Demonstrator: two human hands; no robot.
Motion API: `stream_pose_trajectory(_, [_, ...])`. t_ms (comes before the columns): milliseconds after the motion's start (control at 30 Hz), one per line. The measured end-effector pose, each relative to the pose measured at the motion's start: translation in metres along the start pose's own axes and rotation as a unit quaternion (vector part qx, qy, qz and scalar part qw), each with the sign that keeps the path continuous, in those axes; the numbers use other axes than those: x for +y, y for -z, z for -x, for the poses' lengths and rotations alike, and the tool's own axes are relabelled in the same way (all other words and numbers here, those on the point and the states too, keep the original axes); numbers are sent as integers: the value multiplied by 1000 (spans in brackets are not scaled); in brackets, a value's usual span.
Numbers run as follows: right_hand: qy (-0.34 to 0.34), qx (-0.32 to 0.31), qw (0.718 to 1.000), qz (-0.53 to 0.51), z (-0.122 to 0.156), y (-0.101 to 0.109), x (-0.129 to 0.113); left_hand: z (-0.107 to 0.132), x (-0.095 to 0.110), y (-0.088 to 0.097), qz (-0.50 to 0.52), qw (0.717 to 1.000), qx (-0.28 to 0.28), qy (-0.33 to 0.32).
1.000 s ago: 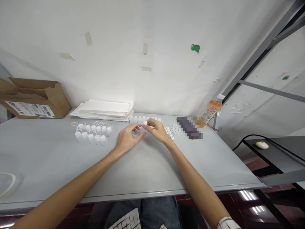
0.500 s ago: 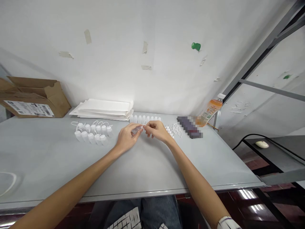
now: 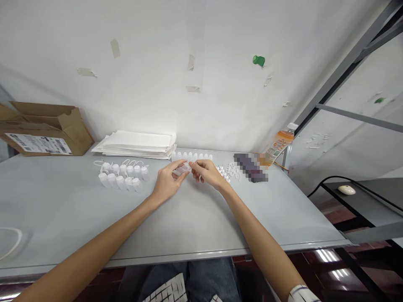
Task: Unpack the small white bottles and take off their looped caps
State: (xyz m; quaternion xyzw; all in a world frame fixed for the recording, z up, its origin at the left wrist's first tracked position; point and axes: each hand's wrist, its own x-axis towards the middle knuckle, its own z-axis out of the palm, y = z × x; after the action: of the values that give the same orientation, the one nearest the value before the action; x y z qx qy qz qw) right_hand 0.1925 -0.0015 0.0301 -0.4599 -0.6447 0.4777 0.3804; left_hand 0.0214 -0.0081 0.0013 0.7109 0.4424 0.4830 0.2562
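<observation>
My left hand point(image 3: 168, 183) pinches a small translucent white bottle point(image 3: 181, 170) lying sideways between thumb and fingers. My right hand point(image 3: 208, 173) meets it at the bottle's right end, fingers pinched on a small white piece too tiny to name. Both hands hover just above the grey table point(image 3: 176, 218). Behind them stands a row of small white bottles point(image 3: 192, 157). A cluster of capped white bottles with loops point(image 3: 122, 175) sits to the left. A heap of small white caps point(image 3: 228, 171) lies just right of my right hand.
A stack of white sheets point(image 3: 138, 144) lies against the wall. An open cardboard box point(image 3: 40, 128) sits at the back left. A dark flat object point(image 3: 251, 167) and an orange drink bottle point(image 3: 276, 150) are at the back right. A metal frame point(image 3: 343, 71) rises on the right.
My left hand has picked a small bottle up from the row and turned it sideways. My right hand has closed in on its end. Both hands shifted only slightly.
</observation>
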Motion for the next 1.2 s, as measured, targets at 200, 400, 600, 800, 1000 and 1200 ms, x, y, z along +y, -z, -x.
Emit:
stream_pose_trajectory(200, [-5,-39,996,-82,0,2,1,2,-1,-1,49,997,-20,49])
stream_pose_trajectory(400, [-9,-46,993,-112,0,0,1,2,0,1,70,991,-63,92])
stream_pose_trajectory(600, [-6,-48,995,-83,1,5,-3,2,3,0,103,986,-104,82])
stream_pose_trajectory(800, [-16,-82,993,-79,2,10,-4,-1,9,4,184,964,-126,146])
stream_pose_trajectory(1000, [-2,-89,995,-51,5,13,-6,-4,12,7,237,942,-116,209])
stream_pose_trajectory(1200, [22,-96,995,9,7,17,-3,-4,9,4,222,947,-99,212])
